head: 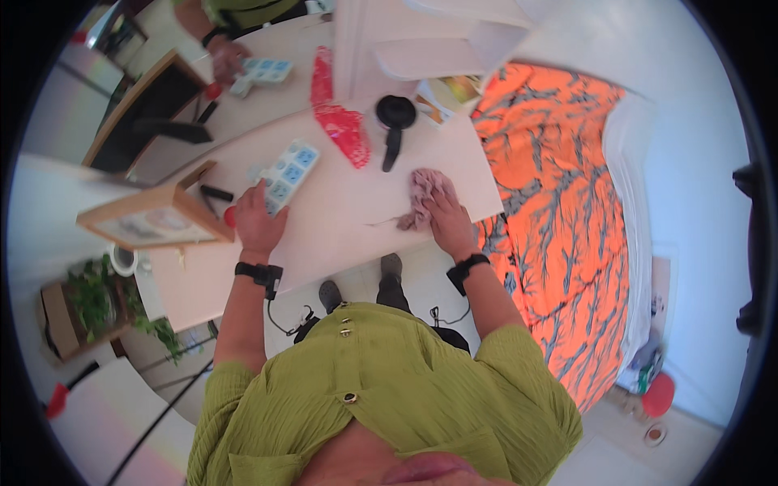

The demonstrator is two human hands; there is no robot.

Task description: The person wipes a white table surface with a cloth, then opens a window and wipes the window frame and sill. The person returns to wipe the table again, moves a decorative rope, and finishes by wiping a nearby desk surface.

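My left hand [260, 215] rests against the near end of a white box with blue-marked compartments [292, 174], probably a pill organizer, on the pale tabletop [352, 225]. Beneath my right hand [448, 220] is a crumpled pink cloth [427, 191], pressed on the table near its right edge. A small brownish clump [405, 222] with a thin strand touches the cloth's lower left side. Beyond the cloth lies a black round object with a handle [395, 124]. A red and white patterned piece [346, 133] lies between it and the box. How firmly my left fingers grip the box is unclear.
A wooden-framed stand [164, 215], a black stick-like item [217, 193] and a red round object [230, 216] are at the left. A mirror behind the table reflects my hand and the box. White shelves [425, 58] rise at the back; an orange patterned bed cover [559, 200] lies to the right.
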